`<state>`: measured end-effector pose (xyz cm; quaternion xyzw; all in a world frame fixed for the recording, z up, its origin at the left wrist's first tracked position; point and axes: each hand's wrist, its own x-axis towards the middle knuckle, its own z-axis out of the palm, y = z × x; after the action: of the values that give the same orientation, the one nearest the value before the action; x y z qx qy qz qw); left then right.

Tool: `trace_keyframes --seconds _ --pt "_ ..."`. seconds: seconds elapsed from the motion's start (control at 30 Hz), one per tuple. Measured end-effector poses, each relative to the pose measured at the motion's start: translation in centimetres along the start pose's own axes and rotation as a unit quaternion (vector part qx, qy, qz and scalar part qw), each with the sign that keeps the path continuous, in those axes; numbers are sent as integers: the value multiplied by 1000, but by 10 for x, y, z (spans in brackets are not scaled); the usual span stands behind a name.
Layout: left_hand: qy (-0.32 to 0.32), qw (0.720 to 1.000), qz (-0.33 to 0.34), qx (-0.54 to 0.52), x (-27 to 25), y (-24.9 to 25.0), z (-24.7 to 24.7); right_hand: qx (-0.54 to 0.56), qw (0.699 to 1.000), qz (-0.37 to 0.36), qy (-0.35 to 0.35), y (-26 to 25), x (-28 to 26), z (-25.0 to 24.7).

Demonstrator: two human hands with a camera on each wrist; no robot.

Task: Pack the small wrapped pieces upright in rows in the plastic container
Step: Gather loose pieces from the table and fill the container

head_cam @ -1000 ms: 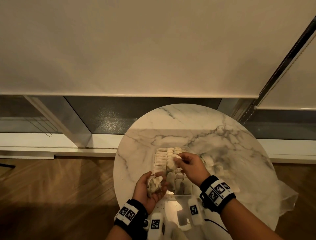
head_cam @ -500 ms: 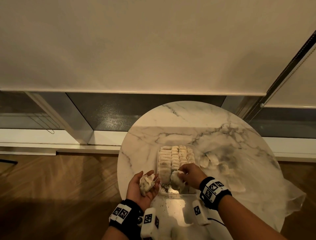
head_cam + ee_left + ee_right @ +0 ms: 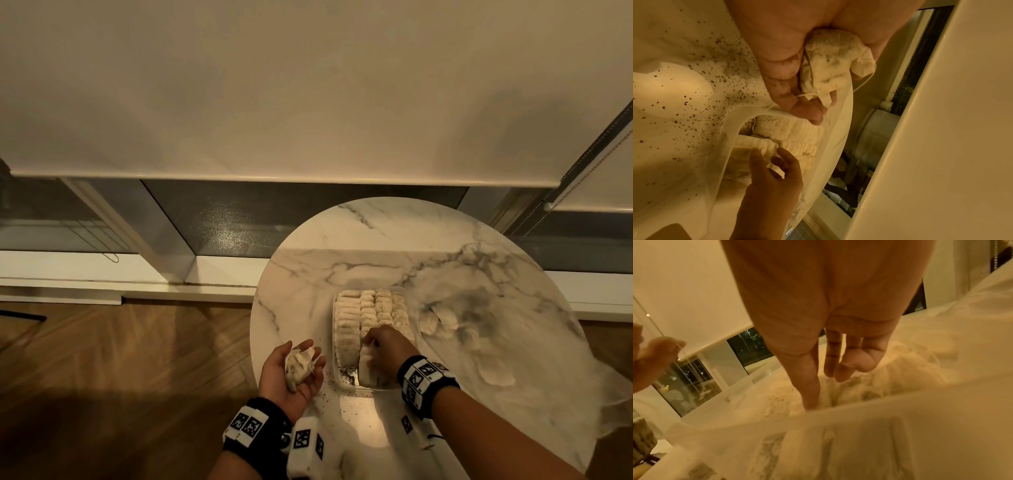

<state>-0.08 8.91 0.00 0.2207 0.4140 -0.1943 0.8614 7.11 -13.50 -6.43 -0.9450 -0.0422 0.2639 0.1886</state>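
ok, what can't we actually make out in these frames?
- Head view: the right hand covers where its fingers meet the pieces in the plastic container.
- Right wrist view: the container's near wall blurs the rows; piece count unreadable.
- Left wrist view: the left hand cups a bundle of pieces; how many is unclear.
- Head view: the loose pieces on the table are too blurred to count.

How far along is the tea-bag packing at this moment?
Well along: four rows of tea bags stand in the plastic container. The right hand presses straight fingers into a near row, while the left hand cups a bunch of tea bags. Near-end gaps and the loose bags on the marble table remain.
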Motion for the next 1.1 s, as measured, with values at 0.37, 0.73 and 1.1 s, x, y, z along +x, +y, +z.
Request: trace_keyframes --seconds 0.37,0.73,1.1 --pt "-11 1000 -9 12 6 12 1 -49 998 25 -7 -7 1 -1" --pt "-25 1000 -12 13 9 15 5 35 998 46 13 -3 7 -11" --pt "-19 1000 -10 19 9 8 7 96 992 79 21 3 2 -10"
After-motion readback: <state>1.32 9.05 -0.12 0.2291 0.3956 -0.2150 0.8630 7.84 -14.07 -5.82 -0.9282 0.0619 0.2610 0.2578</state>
